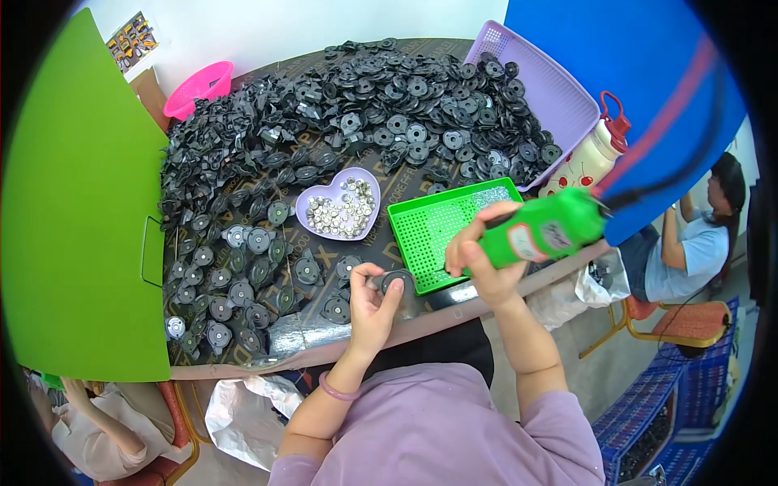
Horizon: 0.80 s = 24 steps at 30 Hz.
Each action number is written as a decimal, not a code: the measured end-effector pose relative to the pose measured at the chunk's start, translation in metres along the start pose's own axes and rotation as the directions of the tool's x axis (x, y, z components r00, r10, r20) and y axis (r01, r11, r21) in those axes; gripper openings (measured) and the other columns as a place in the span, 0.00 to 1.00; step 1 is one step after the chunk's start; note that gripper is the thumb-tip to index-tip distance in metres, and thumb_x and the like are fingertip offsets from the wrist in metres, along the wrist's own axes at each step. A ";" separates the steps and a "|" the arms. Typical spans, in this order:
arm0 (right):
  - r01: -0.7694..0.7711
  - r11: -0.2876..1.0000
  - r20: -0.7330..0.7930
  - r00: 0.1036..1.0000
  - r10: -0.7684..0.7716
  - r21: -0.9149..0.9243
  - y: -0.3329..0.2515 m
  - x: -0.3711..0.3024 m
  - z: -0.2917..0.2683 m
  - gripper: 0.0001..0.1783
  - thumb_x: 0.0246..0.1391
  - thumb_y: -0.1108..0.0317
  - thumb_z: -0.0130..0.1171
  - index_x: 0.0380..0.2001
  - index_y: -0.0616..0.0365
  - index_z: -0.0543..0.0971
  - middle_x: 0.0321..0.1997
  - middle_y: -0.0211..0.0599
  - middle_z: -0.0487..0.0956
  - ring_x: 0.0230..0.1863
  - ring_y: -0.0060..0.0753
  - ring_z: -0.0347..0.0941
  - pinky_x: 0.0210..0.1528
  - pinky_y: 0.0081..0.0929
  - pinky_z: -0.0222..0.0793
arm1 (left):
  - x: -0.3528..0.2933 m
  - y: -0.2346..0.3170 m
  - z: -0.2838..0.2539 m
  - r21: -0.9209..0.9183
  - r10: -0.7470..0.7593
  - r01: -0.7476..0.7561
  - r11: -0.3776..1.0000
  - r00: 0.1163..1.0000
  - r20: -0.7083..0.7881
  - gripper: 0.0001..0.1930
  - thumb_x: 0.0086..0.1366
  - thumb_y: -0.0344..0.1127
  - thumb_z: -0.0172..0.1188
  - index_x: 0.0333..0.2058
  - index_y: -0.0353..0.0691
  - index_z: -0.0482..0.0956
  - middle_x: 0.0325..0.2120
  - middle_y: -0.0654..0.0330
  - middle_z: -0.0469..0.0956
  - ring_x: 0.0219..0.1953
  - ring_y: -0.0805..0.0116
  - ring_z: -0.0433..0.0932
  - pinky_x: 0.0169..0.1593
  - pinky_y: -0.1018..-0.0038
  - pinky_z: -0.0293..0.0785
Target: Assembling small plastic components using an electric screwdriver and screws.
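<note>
My left hand is closed on a round black plastic disc at the table's front edge, pinched between thumb and fingers. In my right hand is a green electric screwdriver, gripped over the green tray, its body blurred and its tip pointing left. Red and black cables trail from its back end. Just beyond my left hand stands a heart-shaped lilac dish with many small silvery metal pieces. The shallow green perforated tray holds tiny shiny screws in its far right corner.
Black plastic parts are heaped along the back; assembled ones lie at left. A pink basket, a purple basket and a cream bottle stand behind. Green and blue partitions flank me; a person sits right.
</note>
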State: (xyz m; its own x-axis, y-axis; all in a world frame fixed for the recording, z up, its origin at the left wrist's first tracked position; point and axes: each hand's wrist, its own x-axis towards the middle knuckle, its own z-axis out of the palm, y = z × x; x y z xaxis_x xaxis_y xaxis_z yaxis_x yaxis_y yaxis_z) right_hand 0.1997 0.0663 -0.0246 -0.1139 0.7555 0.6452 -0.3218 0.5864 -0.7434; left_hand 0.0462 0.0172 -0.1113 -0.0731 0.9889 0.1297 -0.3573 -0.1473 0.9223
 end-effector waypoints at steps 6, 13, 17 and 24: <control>-0.090 0.994 0.026 0.995 0.092 -0.064 0.016 -0.005 -0.004 0.19 0.50 0.79 0.54 0.42 0.59 0.59 0.16 0.34 0.67 0.13 0.25 0.64 0.16 0.22 0.63 | 0.001 0.009 0.005 -0.030 -0.064 0.062 0.998 0.995 -0.072 0.17 0.60 0.28 0.55 0.46 0.39 0.61 0.35 0.58 0.72 0.28 0.79 0.73 0.28 0.84 0.71; -0.157 0.981 0.052 0.985 0.163 -0.111 0.021 -0.008 -0.005 0.19 0.49 0.80 0.54 0.42 0.59 0.59 0.17 0.32 0.68 0.14 0.22 0.64 0.17 0.19 0.62 | 0.001 0.007 -0.001 -0.022 -0.173 0.173 0.985 0.985 0.002 0.17 0.65 0.34 0.48 0.51 0.36 0.64 0.31 0.58 0.75 0.24 0.77 0.73 0.25 0.83 0.69; -0.132 0.986 0.050 0.989 0.138 -0.102 0.024 -0.008 -0.005 0.19 0.49 0.81 0.54 0.42 0.60 0.60 0.17 0.32 0.68 0.14 0.21 0.64 0.16 0.19 0.62 | 0.001 0.008 0.005 -0.082 -0.142 0.141 0.987 0.990 -0.001 0.15 0.66 0.37 0.45 0.49 0.36 0.65 0.30 0.58 0.75 0.23 0.77 0.72 0.24 0.84 0.68; -0.091 0.985 0.049 0.994 0.098 -0.144 0.027 -0.009 -0.003 0.19 0.49 0.81 0.54 0.42 0.59 0.60 0.17 0.33 0.68 0.14 0.21 0.65 0.16 0.18 0.61 | 0.000 0.008 0.001 0.095 -0.179 0.177 0.980 0.984 0.007 0.14 0.66 0.37 0.46 0.47 0.37 0.66 0.22 0.65 0.70 0.17 0.81 0.66 0.19 0.85 0.60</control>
State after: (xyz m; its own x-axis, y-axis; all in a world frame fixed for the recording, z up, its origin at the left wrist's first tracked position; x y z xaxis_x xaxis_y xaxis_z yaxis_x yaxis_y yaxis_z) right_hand 0.1953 0.0762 -0.0512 -0.1908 0.7944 0.5767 -0.1717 0.5514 -0.8164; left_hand 0.0442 0.0163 -0.1032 -0.0017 0.9994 -0.0348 -0.2745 0.0330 0.9610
